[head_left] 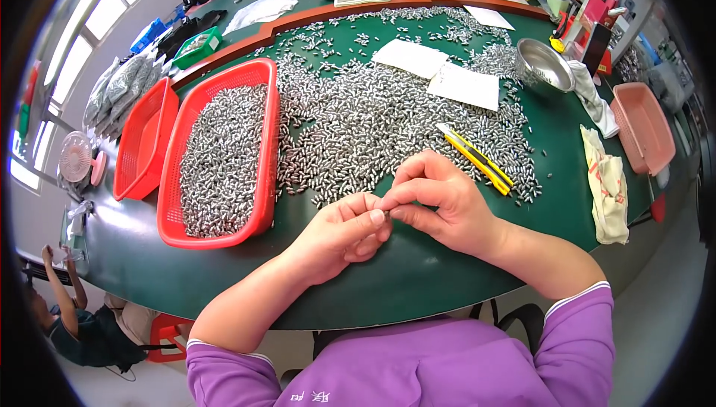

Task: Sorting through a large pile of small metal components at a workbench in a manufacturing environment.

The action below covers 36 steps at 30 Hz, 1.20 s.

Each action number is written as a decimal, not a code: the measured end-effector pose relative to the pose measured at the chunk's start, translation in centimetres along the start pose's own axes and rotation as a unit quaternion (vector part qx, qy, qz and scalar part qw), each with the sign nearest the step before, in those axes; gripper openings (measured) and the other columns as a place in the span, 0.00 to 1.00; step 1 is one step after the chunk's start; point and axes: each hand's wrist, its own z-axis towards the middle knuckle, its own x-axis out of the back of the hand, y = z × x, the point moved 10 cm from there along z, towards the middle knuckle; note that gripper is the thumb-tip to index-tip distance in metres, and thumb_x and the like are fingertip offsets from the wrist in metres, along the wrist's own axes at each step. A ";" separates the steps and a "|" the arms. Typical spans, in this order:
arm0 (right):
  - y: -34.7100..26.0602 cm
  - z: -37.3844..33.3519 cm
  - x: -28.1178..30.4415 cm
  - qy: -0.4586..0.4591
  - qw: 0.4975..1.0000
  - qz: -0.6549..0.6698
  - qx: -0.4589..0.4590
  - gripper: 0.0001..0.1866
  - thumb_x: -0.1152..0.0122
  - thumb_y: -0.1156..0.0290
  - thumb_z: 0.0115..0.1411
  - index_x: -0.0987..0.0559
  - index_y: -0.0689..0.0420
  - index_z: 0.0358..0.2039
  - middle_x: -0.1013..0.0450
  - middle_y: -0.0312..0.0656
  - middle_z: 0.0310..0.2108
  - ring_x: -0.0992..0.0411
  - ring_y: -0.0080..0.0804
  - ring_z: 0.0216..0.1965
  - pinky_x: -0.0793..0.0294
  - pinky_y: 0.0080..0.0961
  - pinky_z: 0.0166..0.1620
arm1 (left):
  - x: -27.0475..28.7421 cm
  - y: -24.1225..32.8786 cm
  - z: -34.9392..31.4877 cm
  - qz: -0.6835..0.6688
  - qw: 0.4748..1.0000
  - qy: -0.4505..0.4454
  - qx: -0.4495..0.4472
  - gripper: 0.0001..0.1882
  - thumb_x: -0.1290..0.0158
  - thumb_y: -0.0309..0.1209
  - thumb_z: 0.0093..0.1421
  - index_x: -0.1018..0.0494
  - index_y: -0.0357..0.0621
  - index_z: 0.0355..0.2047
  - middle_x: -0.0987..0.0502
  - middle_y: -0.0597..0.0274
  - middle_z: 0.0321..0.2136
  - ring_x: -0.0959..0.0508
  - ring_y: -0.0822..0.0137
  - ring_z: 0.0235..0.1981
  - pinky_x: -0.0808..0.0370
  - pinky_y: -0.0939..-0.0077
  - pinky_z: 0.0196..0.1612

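Note:
My left hand (339,232) and my right hand (440,202) meet over the near edge of the green table (388,280). Their fingertips pinch one small metal piece (388,213) between them; it is mostly hidden by the fingers. Just beyond my hands a wide heap of small silvery metal pieces (373,124) covers the table. A red basket (265,206) to my left is filled with the same pieces. A yellow utility knife (477,159) lies on the heap, to the right of my right hand.
An empty red basket (142,142) stands further left. Two white paper sheets (462,85) and a steel bowl (543,64) lie at the back right, cloths (608,183) and a pink basket (645,127) at the right. Other people sit at the far side and lower left.

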 end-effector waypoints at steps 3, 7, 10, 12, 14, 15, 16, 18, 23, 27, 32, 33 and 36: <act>-0.4 0.0 0.0 0.001 1.000 -0.011 0.018 0.09 0.34 0.73 0.52 0.19 0.51 0.35 0.31 0.36 0.33 0.30 0.33 0.36 0.29 0.28 0.40 | 0.1 -0.2 0.1 0.025 1.000 0.000 0.009 0.06 0.51 0.32 0.65 0.32 0.45 0.39 0.29 0.67 0.28 0.39 0.82 0.20 0.45 0.88 0.20; -0.2 0.1 0.7 0.034 0.999 -0.031 -0.007 0.09 0.34 0.74 0.51 0.19 0.51 0.35 0.31 0.36 0.33 0.29 0.33 0.36 0.28 0.28 0.38 | 0.3 0.1 0.1 0.031 0.999 0.013 -0.007 0.06 0.52 0.32 0.66 0.32 0.45 0.41 0.31 0.64 0.28 0.42 0.82 0.17 0.45 0.88 0.19; -0.4 0.1 1.3 0.050 0.997 -0.055 0.007 0.10 0.34 0.74 0.51 0.19 0.51 0.35 0.31 0.36 0.34 0.29 0.33 0.36 0.28 0.28 0.37 | 0.3 0.1 0.2 0.027 1.000 0.009 -0.009 0.06 0.54 0.31 0.67 0.33 0.45 0.41 0.30 0.64 0.29 0.42 0.82 0.17 0.45 0.88 0.19; -1.0 0.0 1.0 0.038 0.995 -0.078 0.043 0.10 0.34 0.74 0.50 0.19 0.51 0.35 0.31 0.36 0.34 0.29 0.33 0.36 0.28 0.29 0.37 | 0.4 0.2 0.2 0.029 0.999 0.014 -0.018 0.06 0.54 0.32 0.67 0.33 0.45 0.41 0.30 0.64 0.29 0.42 0.82 0.17 0.45 0.88 0.19; -1.2 0.0 0.8 0.033 0.995 -0.084 0.052 0.10 0.34 0.73 0.50 0.19 0.51 0.35 0.31 0.36 0.34 0.29 0.34 0.36 0.28 0.29 0.38 | 0.3 0.3 0.1 0.034 0.999 0.018 -0.022 0.06 0.54 0.32 0.67 0.33 0.44 0.41 0.30 0.64 0.29 0.42 0.82 0.17 0.45 0.88 0.20; -1.5 0.0 0.7 0.028 0.994 -0.091 0.062 0.10 0.34 0.73 0.50 0.19 0.51 0.35 0.31 0.36 0.35 0.29 0.34 0.36 0.28 0.29 0.38 | 0.3 0.4 0.1 0.039 0.999 0.022 -0.025 0.06 0.54 0.32 0.67 0.33 0.44 0.41 0.30 0.64 0.29 0.42 0.82 0.17 0.45 0.88 0.20; -1.5 0.0 0.8 0.029 0.993 -0.092 0.062 0.10 0.34 0.73 0.50 0.19 0.51 0.35 0.31 0.36 0.35 0.29 0.34 0.36 0.28 0.29 0.38 | 0.3 0.4 0.1 0.039 0.999 0.021 -0.025 0.06 0.54 0.32 0.67 0.33 0.44 0.41 0.30 0.64 0.29 0.42 0.82 0.17 0.45 0.88 0.20; -1.8 0.0 0.8 0.023 0.989 -0.124 0.080 0.10 0.34 0.73 0.50 0.19 0.50 0.35 0.31 0.36 0.35 0.29 0.34 0.37 0.29 0.30 0.39 | 0.2 0.5 0.1 0.036 0.999 0.008 -0.027 0.07 0.53 0.31 0.67 0.33 0.44 0.42 0.28 0.66 0.30 0.38 0.81 0.21 0.44 0.88 0.21; -2.1 0.2 1.6 0.018 0.973 -0.203 0.107 0.13 0.33 0.76 0.46 0.18 0.50 0.35 0.30 0.37 0.36 0.29 0.35 0.37 0.28 0.31 0.38 | 0.5 0.8 0.2 0.038 0.998 0.014 -0.041 0.06 0.54 0.31 0.67 0.33 0.44 0.41 0.30 0.68 0.27 0.38 0.80 0.20 0.44 0.87 0.21; -0.6 1.1 5.7 0.084 0.941 -0.328 0.009 0.10 0.37 0.72 0.51 0.21 0.52 0.36 0.29 0.38 0.34 0.29 0.39 0.38 0.28 0.34 0.41 | 1.1 1.8 -0.1 0.119 0.988 0.081 -0.065 0.05 0.51 0.30 0.65 0.32 0.43 0.37 0.34 0.72 0.22 0.41 0.82 0.19 0.46 0.87 0.20; 4.6 -0.4 8.5 0.039 0.903 -0.390 -0.175 0.08 0.38 0.67 0.53 0.21 0.53 0.34 0.28 0.41 0.32 0.28 0.40 0.37 0.27 0.36 0.41 | 0.7 4.9 -1.2 0.517 0.817 0.204 -0.156 0.05 0.45 0.26 0.59 0.29 0.39 0.33 0.32 0.74 0.22 0.37 0.82 0.22 0.37 0.86 0.26; 6.0 -0.9 8.3 0.012 0.898 -0.377 -0.225 0.09 0.38 0.65 0.53 0.21 0.53 0.34 0.27 0.42 0.32 0.27 0.40 0.37 0.27 0.36 0.41 | 0.8 4.9 -1.3 0.550 0.794 0.219 -0.135 0.04 0.44 0.24 0.57 0.28 0.38 0.31 0.31 0.73 0.21 0.36 0.81 0.21 0.35 0.83 0.26; 7.0 -1.2 7.5 -0.003 0.898 -0.379 -0.222 0.11 0.36 0.66 0.52 0.22 0.55 0.35 0.27 0.40 0.29 0.26 0.37 0.33 0.28 0.33 0.38 | 0.6 4.7 -1.2 0.616 0.747 0.224 -0.111 0.04 0.43 0.25 0.55 0.27 0.39 0.31 0.31 0.68 0.19 0.36 0.78 0.19 0.35 0.80 0.24</act>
